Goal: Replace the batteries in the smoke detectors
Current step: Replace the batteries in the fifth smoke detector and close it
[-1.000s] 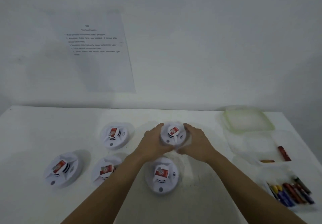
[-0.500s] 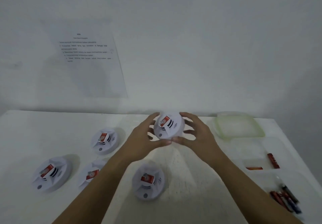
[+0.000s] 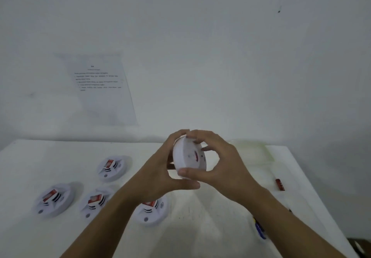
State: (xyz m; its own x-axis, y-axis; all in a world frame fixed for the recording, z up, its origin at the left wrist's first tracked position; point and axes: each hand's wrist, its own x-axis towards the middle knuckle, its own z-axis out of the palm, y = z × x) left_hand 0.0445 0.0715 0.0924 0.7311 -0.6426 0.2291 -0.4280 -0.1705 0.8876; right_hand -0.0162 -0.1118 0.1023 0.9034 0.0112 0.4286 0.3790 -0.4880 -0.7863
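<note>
Smoke detector (image 3: 189, 158), mid-frame, is clasped in our left hand (image 3: 158, 175) and right hand (image 3: 224, 169); opening it likely needs a twist.

Wall sheet (image 3: 100, 89) txt illegible

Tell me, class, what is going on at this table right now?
A person holds one white smoke detector up off the table, tilted on its edge. The left hand and the right hand both grip its rim with curled fingers. Four other detectors lie on the table, and a red battery lies at the right.
</note>
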